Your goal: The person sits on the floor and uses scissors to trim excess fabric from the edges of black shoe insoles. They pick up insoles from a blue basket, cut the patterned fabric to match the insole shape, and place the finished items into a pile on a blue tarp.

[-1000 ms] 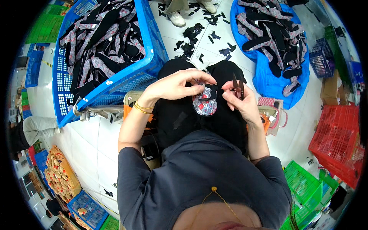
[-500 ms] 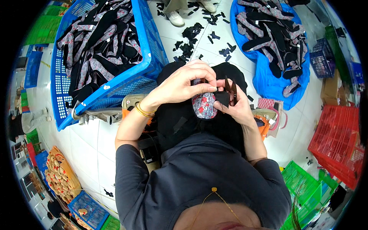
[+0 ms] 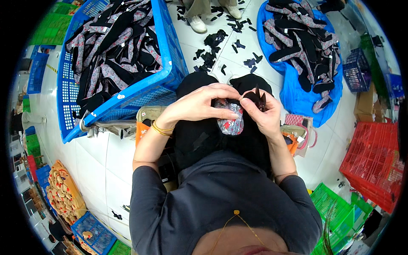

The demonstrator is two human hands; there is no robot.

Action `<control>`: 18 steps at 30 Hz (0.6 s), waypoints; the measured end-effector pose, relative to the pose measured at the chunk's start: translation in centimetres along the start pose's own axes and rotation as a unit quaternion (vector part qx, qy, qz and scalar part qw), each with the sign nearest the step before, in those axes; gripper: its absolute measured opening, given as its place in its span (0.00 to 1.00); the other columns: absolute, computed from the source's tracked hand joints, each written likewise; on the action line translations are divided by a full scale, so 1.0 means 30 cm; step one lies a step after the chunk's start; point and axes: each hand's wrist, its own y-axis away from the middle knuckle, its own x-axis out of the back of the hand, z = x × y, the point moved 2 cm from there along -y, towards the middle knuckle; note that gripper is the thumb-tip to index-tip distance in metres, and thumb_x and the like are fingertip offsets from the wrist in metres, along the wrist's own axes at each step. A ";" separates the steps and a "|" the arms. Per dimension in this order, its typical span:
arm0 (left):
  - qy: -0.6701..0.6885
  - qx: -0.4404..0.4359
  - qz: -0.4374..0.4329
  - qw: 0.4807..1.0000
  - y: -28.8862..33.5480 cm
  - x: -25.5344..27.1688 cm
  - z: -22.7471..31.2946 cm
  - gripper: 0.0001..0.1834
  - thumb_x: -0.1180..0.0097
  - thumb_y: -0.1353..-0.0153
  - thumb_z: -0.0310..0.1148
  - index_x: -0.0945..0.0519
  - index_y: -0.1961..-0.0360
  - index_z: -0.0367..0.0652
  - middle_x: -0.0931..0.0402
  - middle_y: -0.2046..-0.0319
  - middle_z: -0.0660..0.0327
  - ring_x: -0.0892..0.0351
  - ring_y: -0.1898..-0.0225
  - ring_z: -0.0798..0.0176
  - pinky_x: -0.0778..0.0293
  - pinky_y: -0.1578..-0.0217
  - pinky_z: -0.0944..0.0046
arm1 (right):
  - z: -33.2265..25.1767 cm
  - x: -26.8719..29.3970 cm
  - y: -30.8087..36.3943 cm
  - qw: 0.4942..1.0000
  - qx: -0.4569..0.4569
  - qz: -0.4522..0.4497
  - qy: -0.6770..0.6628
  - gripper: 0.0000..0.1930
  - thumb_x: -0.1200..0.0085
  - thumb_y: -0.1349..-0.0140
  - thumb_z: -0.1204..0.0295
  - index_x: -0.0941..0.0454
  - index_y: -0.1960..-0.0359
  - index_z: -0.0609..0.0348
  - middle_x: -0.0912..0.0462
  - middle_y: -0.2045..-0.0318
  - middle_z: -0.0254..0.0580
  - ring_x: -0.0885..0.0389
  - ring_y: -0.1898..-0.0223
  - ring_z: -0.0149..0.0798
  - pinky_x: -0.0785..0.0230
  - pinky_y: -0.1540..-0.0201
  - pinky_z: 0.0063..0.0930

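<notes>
My left hand (image 3: 203, 103) is curled over the top of a small patterned fabric piece (image 3: 230, 122), red, grey and blue, held above my black-clad lap. Its fingers pinch the piece's upper edge. My right hand (image 3: 262, 114) grips the same piece at its right edge together with a small black tool (image 3: 259, 96) that looks like scissors or snips, its tips pointing up. A gold bracelet (image 3: 160, 128) sits on my left wrist.
A blue crate (image 3: 123, 100) full of black and patterned fabric pieces stands at my left. A blue sheet (image 3: 297, 91) heaped with similar pieces lies at the right. Black scraps (image 3: 216, 40) litter the white floor ahead, near another person's shoes (image 3: 197, 23). Red crates (image 3: 374, 163) and green crates (image 3: 335, 208) stand at the right.
My hands have closed together over the patterned piece. My right hand has brought the black tool against its right edge, and my left hand now covers its top.
</notes>
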 end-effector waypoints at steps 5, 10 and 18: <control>0.026 0.022 0.021 0.999 -0.027 -0.003 0.022 0.18 0.30 0.48 0.36 0.18 0.59 0.38 0.28 0.61 0.61 0.31 0.57 0.66 0.30 0.58 0.66 | -0.053 0.015 -0.025 0.999 0.002 -0.030 0.039 0.08 0.38 0.41 0.77 0.19 0.61 0.67 0.18 0.71 0.31 0.25 0.70 0.19 0.32 0.67 0.13; -0.128 -0.051 0.040 0.990 -0.048 0.006 0.058 0.14 0.31 0.49 0.32 0.17 0.62 0.39 0.24 0.64 0.59 0.25 0.62 0.61 0.28 0.61 0.65 | -0.121 0.015 -0.046 0.996 -0.054 -0.051 -0.039 0.10 0.39 0.40 0.76 0.20 0.58 0.66 0.21 0.71 0.27 0.29 0.73 0.17 0.36 0.69 0.11; -0.150 -0.033 0.033 0.988 -0.085 0.075 0.125 0.10 0.34 0.49 0.27 0.16 0.63 0.41 0.20 0.69 0.59 0.20 0.65 0.58 0.26 0.64 0.65 | -0.041 0.134 -0.027 0.976 0.091 -0.038 0.192 0.17 0.46 0.34 0.70 0.25 0.47 0.64 0.23 0.66 0.37 0.27 0.66 0.26 0.35 0.62 0.17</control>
